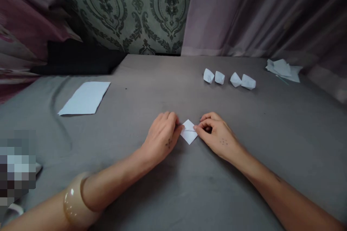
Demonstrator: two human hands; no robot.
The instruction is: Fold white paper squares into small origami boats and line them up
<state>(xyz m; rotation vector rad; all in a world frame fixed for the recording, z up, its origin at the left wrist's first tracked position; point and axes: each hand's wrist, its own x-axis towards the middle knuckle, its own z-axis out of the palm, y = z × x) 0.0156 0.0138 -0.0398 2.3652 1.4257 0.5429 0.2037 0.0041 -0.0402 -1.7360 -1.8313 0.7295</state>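
A small diamond of folded white paper [189, 137] lies on the grey cloth in front of me, with a crease or flap edge running across its middle. My left hand [164, 131] pinches its left corner, fingers curled and a wide cream bangle on that forearm. At the opposite corner, my right hand [217, 131] grips the paper between thumb and forefinger. Both hands rest low on the cloth. The fingertips partly cover the side corners.
Several folded white paper shapes [219, 78] stand in a row beyond my right hand. A stack of white sheets [86, 98] lies at left. Loose paper pieces [283, 69] sit at the far right. Black cloth [81, 59] and curtains [230, 11] border the back.
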